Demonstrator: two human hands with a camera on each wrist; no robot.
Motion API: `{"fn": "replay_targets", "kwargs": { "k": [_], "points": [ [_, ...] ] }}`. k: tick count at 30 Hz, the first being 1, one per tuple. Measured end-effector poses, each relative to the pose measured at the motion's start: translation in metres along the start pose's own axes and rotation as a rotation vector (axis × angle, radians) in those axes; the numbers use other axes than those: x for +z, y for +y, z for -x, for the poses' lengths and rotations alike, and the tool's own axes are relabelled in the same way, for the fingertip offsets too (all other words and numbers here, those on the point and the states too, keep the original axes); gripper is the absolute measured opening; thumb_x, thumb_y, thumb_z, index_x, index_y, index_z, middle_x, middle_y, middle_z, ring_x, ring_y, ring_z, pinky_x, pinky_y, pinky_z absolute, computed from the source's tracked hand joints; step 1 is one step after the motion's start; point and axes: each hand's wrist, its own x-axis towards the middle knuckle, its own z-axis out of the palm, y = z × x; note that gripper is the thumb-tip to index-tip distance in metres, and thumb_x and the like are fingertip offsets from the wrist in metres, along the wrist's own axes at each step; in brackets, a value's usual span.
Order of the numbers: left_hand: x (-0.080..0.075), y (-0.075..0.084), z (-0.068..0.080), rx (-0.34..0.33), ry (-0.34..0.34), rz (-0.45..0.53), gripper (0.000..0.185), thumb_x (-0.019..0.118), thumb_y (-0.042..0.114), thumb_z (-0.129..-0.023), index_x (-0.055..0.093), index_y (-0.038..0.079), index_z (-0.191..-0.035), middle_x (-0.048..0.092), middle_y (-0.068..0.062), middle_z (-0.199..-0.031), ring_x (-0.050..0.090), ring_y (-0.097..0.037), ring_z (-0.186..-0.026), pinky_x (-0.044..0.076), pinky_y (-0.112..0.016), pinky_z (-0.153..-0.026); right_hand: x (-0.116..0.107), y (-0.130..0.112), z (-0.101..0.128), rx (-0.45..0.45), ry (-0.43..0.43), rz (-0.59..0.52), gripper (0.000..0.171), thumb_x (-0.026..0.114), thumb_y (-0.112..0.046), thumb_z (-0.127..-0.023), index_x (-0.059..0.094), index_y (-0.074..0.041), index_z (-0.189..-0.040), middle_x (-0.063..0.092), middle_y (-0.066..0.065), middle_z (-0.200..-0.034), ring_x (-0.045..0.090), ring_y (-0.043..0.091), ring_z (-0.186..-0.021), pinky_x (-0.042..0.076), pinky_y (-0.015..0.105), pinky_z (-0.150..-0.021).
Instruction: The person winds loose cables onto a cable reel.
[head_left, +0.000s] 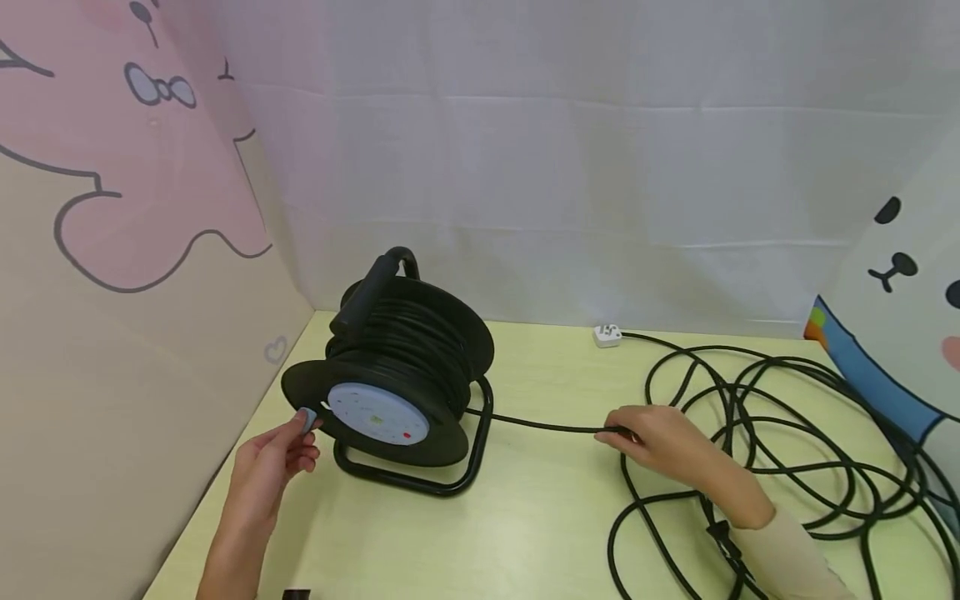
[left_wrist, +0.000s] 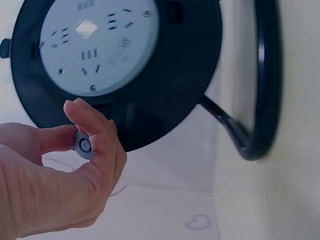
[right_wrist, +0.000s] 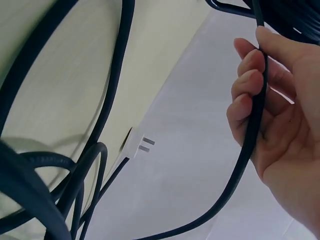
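Gripping reel knob point(left_wrist: 83, 145) and cable point(head_left: 547, 427)

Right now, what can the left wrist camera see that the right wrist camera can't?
Only the left wrist view shows the left hand pinching the grey knob on the reel, with the socket plate and a heart on the wall. Only the right wrist view shows the right hand with fingers curled round the cable, loose loops and the white plug. Both show a bit of the black stand and the pale table.
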Motion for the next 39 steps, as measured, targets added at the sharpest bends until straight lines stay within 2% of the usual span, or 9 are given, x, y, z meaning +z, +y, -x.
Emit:
{"fn": "replay_targets", "kwargs": {
  "k": [9, 13, 16, 19, 22, 24, 27, 30, 39],
  "points": [
    [0.002, 0.036, 0.009, 0.126, -0.062, 0.062, 0.031, 0.065, 0.029, -0.103, 0.079, 0.007, -0.088, 0.065, 0.0, -0.073, 0.062, -0.011, -0.06, 0.053, -0.019, -0.055, 0.006, 0.002, -0.013, -0.065, 0.053, 0.061, 0.016, 0.079, -0.022, -0.092, 0.068, -0.017, -0.081, 0.056, -0.015, -0.071, 0.04, -0.004, -0.061, 0.038, 0.016, -0.051],
    [0.017, 0.051, 0.019, 0.156, -0.048, 0.05, 0.029, 0.068, 0.031, -0.101, 0.079, 0.007, -0.09, 0.064, -0.001, -0.074, 0.062, -0.012, -0.06, 0.053, -0.02, -0.054, -0.001, 0.007, -0.015, -0.141, 0.155, 0.162, 0.041, 0.06, -0.046, -0.103, 0.066, -0.015, -0.077, 0.055, -0.01, -0.067, 0.04, 0.002, -0.061, 0.038, 0.02, -0.052],
    [0.03, 0.058, 0.027, 0.177, -0.024, 0.031, 0.029, 0.07, 0.031, -0.1, 0.079, 0.006, -0.09, 0.063, -0.002, -0.072, 0.061, -0.013, -0.058, 0.053, -0.021, -0.052, -0.012, 0.01, -0.015, -0.142, 0.194, 0.243, 0.055, 0.044, -0.057, -0.104, 0.062, -0.016, -0.074, 0.051, -0.01, -0.065, 0.038, 0.005, -0.061, 0.038, 0.024, -0.054],
    [0.041, 0.064, 0.036, 0.207, -0.006, 0.003, 0.029, 0.071, 0.03, -0.099, 0.078, 0.003, -0.09, 0.062, -0.003, -0.07, 0.06, -0.014, -0.056, 0.052, -0.022, -0.05, -0.029, 0.011, -0.01, -0.066, 0.166, 0.26, 0.038, 0.066, -0.045, -0.099, 0.06, -0.017, -0.074, 0.05, -0.012, -0.066, 0.037, 0.004, -0.062, 0.038, 0.027, -0.056],
    [0.049, 0.067, 0.044, 0.236, 0.006, -0.029, 0.03, 0.071, 0.028, -0.099, 0.075, -0.001, -0.092, 0.062, -0.003, -0.07, 0.06, -0.015, -0.055, 0.052, -0.022, -0.049, -0.047, 0.009, 0.0, 0.05, 0.118, 0.216, 0.027, 0.084, -0.019, -0.086, 0.059, -0.018, -0.077, 0.049, -0.016, -0.068, 0.036, 0.0, -0.061, 0.036, 0.025, -0.054],
    [0.054, 0.068, 0.048, 0.249, 0.011, -0.055, 0.031, 0.071, 0.028, -0.099, 0.074, -0.003, -0.094, 0.062, -0.004, -0.07, 0.06, -0.015, -0.055, 0.053, -0.023, -0.049, -0.056, 0.008, 0.007, 0.124, 0.093, 0.172, 0.031, 0.085, -0.007, -0.081, 0.056, -0.019, -0.077, 0.045, -0.017, -0.065, 0.033, -0.002, -0.057, 0.033, 0.022, -0.05],
    [0.062, 0.068, 0.052, 0.267, 0.011, -0.095, 0.035, 0.07, 0.028, -0.1, 0.073, -0.007, -0.1, 0.062, -0.004, -0.07, 0.061, -0.017, -0.055, 0.054, -0.023, -0.049, -0.068, 0.007, 0.018, 0.191, 0.073, 0.104, 0.033, 0.08, -0.007, -0.088, 0.052, -0.02, -0.077, 0.034, -0.018, -0.061, 0.026, -0.004, -0.052, 0.028, 0.019, -0.046],
    [0.067, 0.068, 0.054, 0.286, 0.01, -0.132, 0.04, 0.069, 0.03, -0.101, 0.071, -0.01, -0.106, 0.061, -0.005, -0.071, 0.061, -0.017, -0.056, 0.054, -0.023, -0.05, -0.075, 0.009, 0.025, 0.198, 0.095, 0.053, 0.034, 0.077, -0.007, -0.091, 0.051, -0.021, -0.076, 0.029, -0.018, -0.061, 0.024, -0.005, -0.051, 0.028, 0.018, -0.044],
    [0.072, 0.066, 0.056, 0.301, 0.04, -0.11, 0.04, 0.068, 0.028, -0.102, 0.07, -0.012, -0.107, 0.061, -0.005, -0.071, 0.06, -0.016, -0.057, 0.053, -0.022, -0.049, -0.097, 0.002, 0.04, 0.164, 0.162, -0.027, 0.036, 0.086, -0.001, -0.078, 0.061, -0.027, -0.082, 0.036, -0.023, -0.063, 0.032, -0.006, -0.051, 0.029, 0.013, -0.044]
  ]
}}
